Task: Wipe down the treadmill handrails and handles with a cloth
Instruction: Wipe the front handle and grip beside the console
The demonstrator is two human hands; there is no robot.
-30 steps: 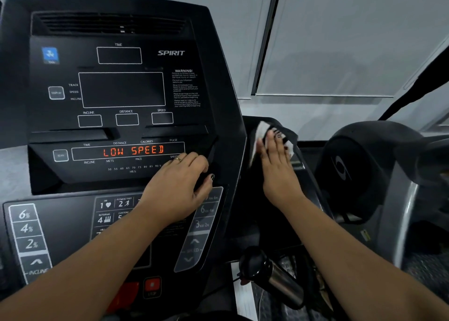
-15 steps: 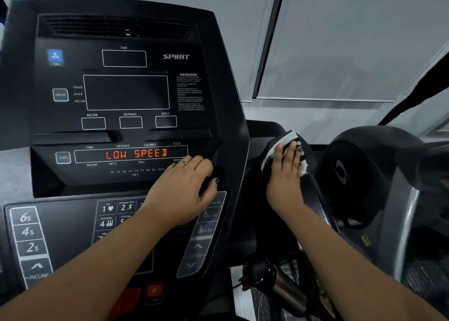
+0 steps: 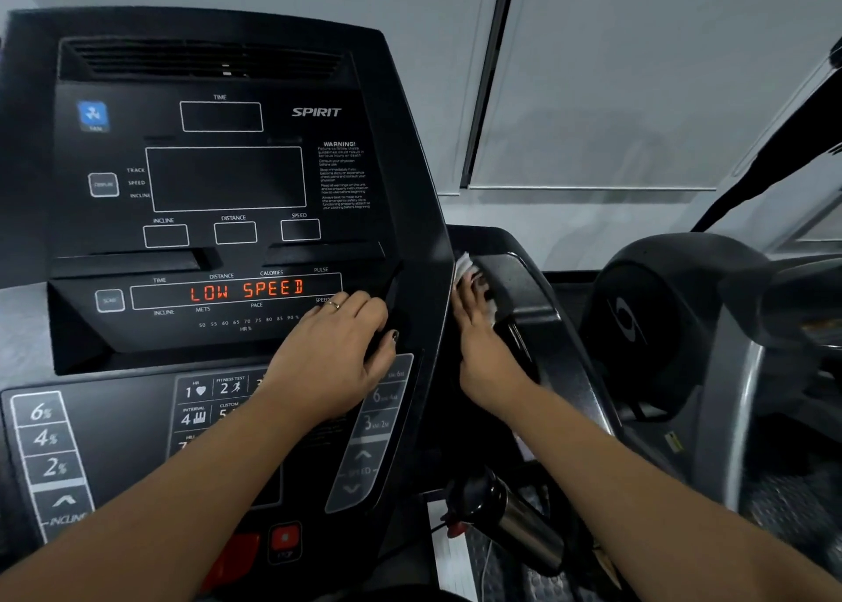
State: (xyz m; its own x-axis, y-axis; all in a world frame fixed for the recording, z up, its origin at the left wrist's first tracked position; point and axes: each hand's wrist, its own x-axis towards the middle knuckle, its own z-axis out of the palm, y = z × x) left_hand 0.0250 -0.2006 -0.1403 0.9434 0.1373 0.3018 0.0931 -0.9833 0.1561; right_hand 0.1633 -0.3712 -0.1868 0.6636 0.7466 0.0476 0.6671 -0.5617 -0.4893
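A: Moved again?

B: Yes. Slid left across the handrail (image 3: 528, 291) within the last half second, off its top face and onto the inner side, hard against the right edge of the console (image 3: 410, 168).

A: And the whereabouts of the cloth (image 3: 464, 268)?

B: Far end of that right rail, bunched white under the right hand (image 3: 483, 342). Mostly covered, with just a corner peeking past the fingertips. Apparently touching both rail and console edge.

A: Clenched round it?

B: No. Fingers (image 3: 471, 294) laid out nearly straight, pressing it flat rather than pinching.

A: And the left hand (image 3: 337, 355)?

B: Planted on the console just below the LOW SPEED readout, fingers curled over the ledge there, thumb tucked beneath, holding on as a brace. Unshifted since a second ago.

A: Meaning for the job?

B: Probably mid-stroke on the right rail: far top face covered, inner flank under way. Near stretch, down toward the bottle (image 3: 524, 519), seemingly not yet reached. Left rail out of view, so impossible to judge.

A: Anything worth watching?

B: Keeping clear of the speed keys just left of the rail, given a lit display
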